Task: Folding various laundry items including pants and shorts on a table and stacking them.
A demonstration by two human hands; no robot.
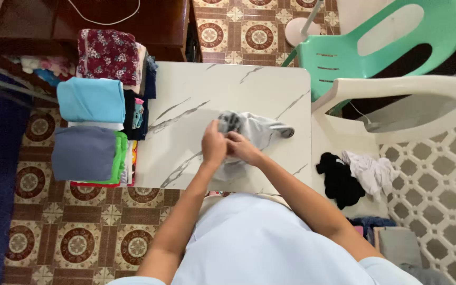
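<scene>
Nearest the camera, our pale blue shirt fills the lower edge, and both forearms reach forward over the white marbled counter [196, 89]. Our left hand [213, 145] closes around a dark patterned part of a grey garment [254, 129], while our right hand [241, 148] pinches the same cloth just beside it; the two hands touch. The garment lies near the counter's middle, one sleeve end trailing right. The part under the hands is hidden, so we cannot tell its kind.

To the right, on a white plastic chair [397, 87], we count two loose pieces: a black one [339, 182] and a white one [370, 171], touching. More cloth below them is cut off by the frame.

At the counter's left edge we count three folded stacks: a grey-topped one [83, 153], a light blue-topped one [92, 99] and, farthest, a maroon floral one [107, 54]. Lower layers are mostly hidden.

Beyond the counter stands one green plastic chair [386, 45].
</scene>
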